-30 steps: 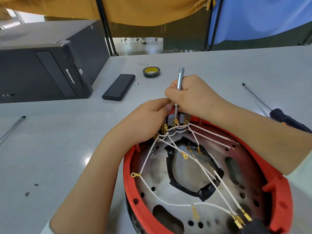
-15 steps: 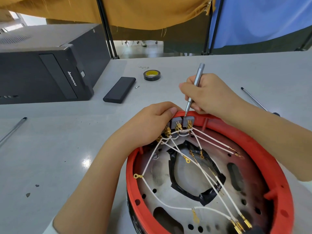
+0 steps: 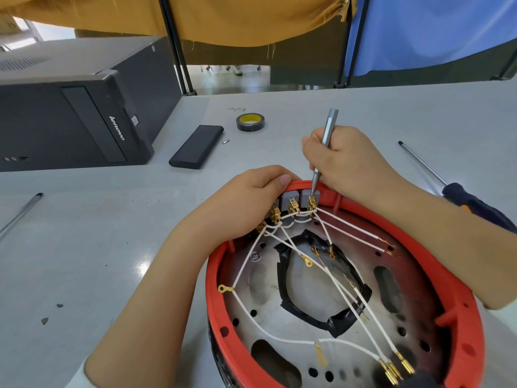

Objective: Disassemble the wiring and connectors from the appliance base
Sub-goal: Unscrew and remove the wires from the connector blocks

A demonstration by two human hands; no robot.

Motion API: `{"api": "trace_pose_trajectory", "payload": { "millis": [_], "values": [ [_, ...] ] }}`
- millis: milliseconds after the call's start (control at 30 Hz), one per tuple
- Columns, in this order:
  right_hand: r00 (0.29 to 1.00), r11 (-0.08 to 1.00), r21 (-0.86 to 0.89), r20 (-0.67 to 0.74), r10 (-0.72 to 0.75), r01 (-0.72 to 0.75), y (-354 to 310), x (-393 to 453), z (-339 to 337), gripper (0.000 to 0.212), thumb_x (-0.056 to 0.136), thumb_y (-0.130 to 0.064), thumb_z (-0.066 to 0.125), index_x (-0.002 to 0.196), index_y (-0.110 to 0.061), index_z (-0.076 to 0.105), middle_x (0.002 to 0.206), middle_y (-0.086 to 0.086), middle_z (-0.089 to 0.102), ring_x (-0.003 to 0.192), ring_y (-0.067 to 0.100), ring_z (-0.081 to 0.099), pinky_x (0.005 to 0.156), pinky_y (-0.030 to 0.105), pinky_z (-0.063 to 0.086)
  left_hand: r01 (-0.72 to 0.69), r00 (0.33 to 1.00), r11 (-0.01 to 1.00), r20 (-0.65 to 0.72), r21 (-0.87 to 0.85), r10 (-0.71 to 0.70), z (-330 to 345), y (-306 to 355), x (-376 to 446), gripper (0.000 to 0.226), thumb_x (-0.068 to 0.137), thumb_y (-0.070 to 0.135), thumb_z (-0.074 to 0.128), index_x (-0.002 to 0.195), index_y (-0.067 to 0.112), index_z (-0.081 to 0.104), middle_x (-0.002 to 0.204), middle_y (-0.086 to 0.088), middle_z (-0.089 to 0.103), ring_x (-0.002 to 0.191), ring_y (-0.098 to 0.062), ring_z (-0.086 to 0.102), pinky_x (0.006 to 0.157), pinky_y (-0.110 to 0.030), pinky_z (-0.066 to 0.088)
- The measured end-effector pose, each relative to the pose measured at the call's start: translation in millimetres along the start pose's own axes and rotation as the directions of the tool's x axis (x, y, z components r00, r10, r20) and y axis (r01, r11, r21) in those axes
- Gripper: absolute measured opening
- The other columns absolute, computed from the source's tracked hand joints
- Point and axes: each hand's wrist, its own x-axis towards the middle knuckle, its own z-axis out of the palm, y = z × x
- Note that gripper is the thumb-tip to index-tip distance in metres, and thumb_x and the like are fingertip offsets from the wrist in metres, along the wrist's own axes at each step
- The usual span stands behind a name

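Note:
The round appliance base (image 3: 461, 326) has a red rim and a perforated metal plate inside. White wires (image 3: 279, 338) with brass terminals cross it to a row of grey connector blocks (image 3: 291, 198) at the far rim. My right hand (image 3: 344, 161) grips a thin silver screwdriver (image 3: 326, 135), its tip on the brass terminal (image 3: 311, 204) of the rightmost block. My left hand (image 3: 249, 203) clasps the far rim beside the blocks, fingers over the leftmost terminals. A black taped ring (image 3: 344, 320) lines the plate's central opening.
A black computer tower (image 3: 70, 119) lies at the far left. A flat black case (image 3: 195, 147), a loose bit (image 3: 225, 141) and a roll of black tape (image 3: 250, 122) lie behind the base. A large screwdriver (image 3: 458, 197) rests at the right, a metal rod (image 3: 19, 217) at the left.
My right hand has moved right along the rim with the silver screwdriver, from the middle block to the rightmost one, and its tip has come down onto that terminal. My left hand stays on the rim.

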Motion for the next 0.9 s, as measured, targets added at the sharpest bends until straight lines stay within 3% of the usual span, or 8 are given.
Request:
{"api": "trace_pose_trajectory", "payload": {
  "millis": [67,200,367,533,633,733,900],
  "values": [
    [0.999,1.0,-0.008,0.026,0.023,-0.023,-1,2,1,0.038,0.09,-0.019,0.048,0.053,-0.013,0.044,0.046,-0.007,0.047,0.042,0.002,0.045,0.042,0.013,0.034,0.005,1.0,1.0,0.002,0.007,-0.005,0,1,0,0.028,0.101,0.031,0.036,0.108,0.031,0.063,0.1,0.009,0.069,0.095,-0.011,0.062,0.09,-0.03,0.047],
    [0.996,0.989,-0.147,0.093,0.014,0.0,-4,1,6,0.038,0.086,-0.022,0.049,0.051,-0.013,0.038,0.05,0.001,0.044,0.05,0.015,0.041,0.051,0.031,0.034,0.001,1.0,1.0,0.004,0.014,-0.001,1,1,0,0.029,0.101,0.03,0.035,0.111,0.029,0.063,0.104,-0.001,0.069,0.101,-0.021,0.062,0.094,-0.041,0.046],
    [0.999,0.999,0.022,0.007,0.046,-0.047,0,2,2,0.039,0.087,-0.017,0.049,0.049,-0.014,0.043,0.039,-0.01,0.047,0.04,0.004,0.042,0.04,0.014,0.032,-0.003,1.0,1.0,0.004,0.014,0.003,0,1,0,0.028,0.101,0.032,0.036,0.106,0.032,0.064,0.098,0.003,0.07,0.094,-0.02,0.064,0.091,-0.04,0.048],
    [0.997,0.992,0.106,-0.004,0.074,-0.074,2,2,3,0.039,0.091,-0.018,0.048,0.052,-0.015,0.041,0.039,-0.009,0.045,0.036,0.004,0.04,0.041,0.016,0.031,-0.015,0.999,1.0,-0.042,0.002,0.015,0,1,0,0.025,0.1,0.031,0.04,0.11,0.032,0.062,0.103,0.009,0.068,0.097,-0.014,0.063,0.089,-0.031,0.048],
    [0.992,0.983,0.132,0.01,0.128,-0.128,3,3,2,0.04,0.091,-0.019,0.047,0.052,-0.017,0.041,0.041,-0.01,0.046,0.035,0.003,0.04,0.043,0.019,0.03,-0.023,0.993,0.999,-0.114,-0.032,0.02,-5,1,-1,0.023,0.099,0.029,0.042,0.11,0.033,0.062,0.105,0.015,0.068,0.101,0.0,0.06,0.089,-0.016,0.045],
    [0.984,0.978,0.106,-0.003,0.18,-0.179,4,3,-2,0.038,0.091,-0.02,0.046,0.054,-0.015,0.043,0.036,-0.013,0.046,0.033,0.002,0.04,0.037,0.014,0.03,0.015,0.989,1.0,-0.147,-0.012,-0.017,-12,2,-6,0.023,0.098,0.03,0.043,0.109,0.036,0.063,0.104,0.021,0.067,0.1,0.008,0.058,0.078,-0.002,0.04],
    [0.968,0.967,0.088,-0.05,0.245,-0.24,3,-1,-11,0.035,0.092,-0.021,0.045,0.058,-0.012,0.046,0.031,-0.012,0.043,0.028,0.003,0.04,0.035,0.015,0.029,0.144,0.963,0.987,-0.238,0.069,-0.124,0,-1,-13,0.029,0.099,0.033,0.039,0.12,0.029,0.058,0.119,0.013,0.06,0.107,-0.005,0.052,0.082,-0.019,0.034]
  ]
}}
